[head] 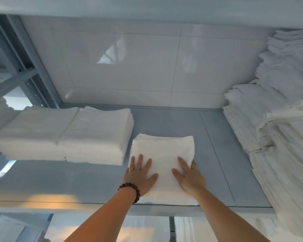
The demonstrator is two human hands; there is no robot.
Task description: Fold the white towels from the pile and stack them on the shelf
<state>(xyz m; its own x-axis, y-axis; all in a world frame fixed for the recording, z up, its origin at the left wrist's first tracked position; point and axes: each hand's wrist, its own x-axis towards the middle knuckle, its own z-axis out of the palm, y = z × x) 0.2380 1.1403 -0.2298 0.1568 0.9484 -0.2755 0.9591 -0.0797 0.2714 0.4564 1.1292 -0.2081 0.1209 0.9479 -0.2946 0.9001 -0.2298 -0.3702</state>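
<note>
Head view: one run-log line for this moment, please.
left hand flat on folded towel | right hand rests on same | folded stack left | towel pile right

Folded towel [162,154] on shelf [217,154] between left stack [63,135] and right pile [276,130].

So the folded white terry towel [163,151] lies flat on the pale blue-grey shelf board [164,119]. It's a squarish bundle with a few layers showing at its far edge, and its near end sits right at the shelf's front edge, roughly mid-width. Just beside it on the left is a neat low stack of folded white towels [63,133]. A tall, messier heap of white towels [278,119] fills the right end.
</note>
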